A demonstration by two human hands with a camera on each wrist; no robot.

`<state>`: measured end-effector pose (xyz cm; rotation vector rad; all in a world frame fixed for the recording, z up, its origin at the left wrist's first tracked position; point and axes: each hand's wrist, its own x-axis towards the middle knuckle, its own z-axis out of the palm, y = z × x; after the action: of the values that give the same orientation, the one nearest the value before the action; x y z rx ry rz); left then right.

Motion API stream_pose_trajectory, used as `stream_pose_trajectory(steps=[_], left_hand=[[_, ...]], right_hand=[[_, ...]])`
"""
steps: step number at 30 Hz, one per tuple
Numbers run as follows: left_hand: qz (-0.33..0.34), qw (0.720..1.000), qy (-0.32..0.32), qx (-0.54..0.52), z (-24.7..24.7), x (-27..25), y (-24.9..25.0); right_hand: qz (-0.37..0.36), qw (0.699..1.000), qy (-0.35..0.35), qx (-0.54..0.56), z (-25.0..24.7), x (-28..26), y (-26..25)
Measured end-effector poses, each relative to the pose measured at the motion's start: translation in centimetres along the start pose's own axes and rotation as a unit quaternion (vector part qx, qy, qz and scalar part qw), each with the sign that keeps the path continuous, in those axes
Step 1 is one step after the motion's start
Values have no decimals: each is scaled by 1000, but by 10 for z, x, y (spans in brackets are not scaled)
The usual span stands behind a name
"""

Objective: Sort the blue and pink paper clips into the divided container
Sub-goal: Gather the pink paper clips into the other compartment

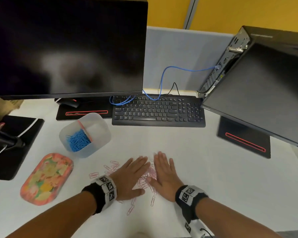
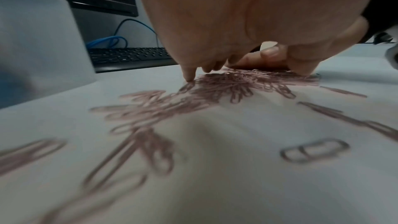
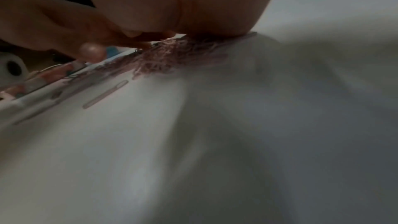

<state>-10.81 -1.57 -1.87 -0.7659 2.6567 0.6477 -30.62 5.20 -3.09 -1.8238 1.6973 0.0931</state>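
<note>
A heap of pink paper clips (image 1: 147, 177) lies on the white desk between my two hands. My left hand (image 1: 132, 175) lies flat with straight fingers on the heap's left side. My right hand (image 1: 163, 172) lies flat on its right side, palm down. Loose pink clips (image 1: 111, 166) are scattered left of and below the hands. The translucent divided container (image 1: 100, 133) stands at the back left; blue paper clips (image 1: 78, 140) fill its left compartment, and its right compartment looks bare. In the left wrist view my fingertips (image 2: 189, 77) touch the pink heap (image 2: 237, 83). The right wrist view shows the heap (image 3: 181, 55) under my palm.
A floral tray (image 1: 46, 178) lies left of my left arm. A black keyboard (image 1: 158, 111) sits behind the hands, with a monitor (image 1: 67, 47) at back left and a computer case (image 1: 258, 79) at right. A blue cable (image 1: 163, 78) hangs over the keyboard.
</note>
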Motion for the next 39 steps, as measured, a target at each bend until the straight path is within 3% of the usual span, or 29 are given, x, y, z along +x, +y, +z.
stream_pose_trajectory(steps=[4,7,10,17,24,27,29,32,39], left_hand=[[-93,994,30,-41,5,-53,-19],[-180,981,15,-69,21,-93,-34],[-215,973,10,-85,38,-110,-33],[-200,977,-1,-68,47,-60,1],[-150,988,13,-46,36,-24,-4],[-123,990,58,-43,33,-27,-10],[-153,983,87,-51,28,-29,-13],[-186,978,70,-67,16,-27,-13],[-150,984,82,-53,6,-7,-6]], right_hand=[[1,1000,-7,-19,-15,-32,19],[35,994,-60,-82,-13,-66,42],[63,989,-92,-99,-5,-79,45],[26,991,-44,-126,10,-35,3],[-25,990,-44,-131,4,-4,-7],[-53,994,-22,-94,-3,-4,0],[-47,997,9,-53,-9,-8,6],[-31,998,21,-43,-17,-5,7],[-60,995,44,-61,-24,20,-24]])
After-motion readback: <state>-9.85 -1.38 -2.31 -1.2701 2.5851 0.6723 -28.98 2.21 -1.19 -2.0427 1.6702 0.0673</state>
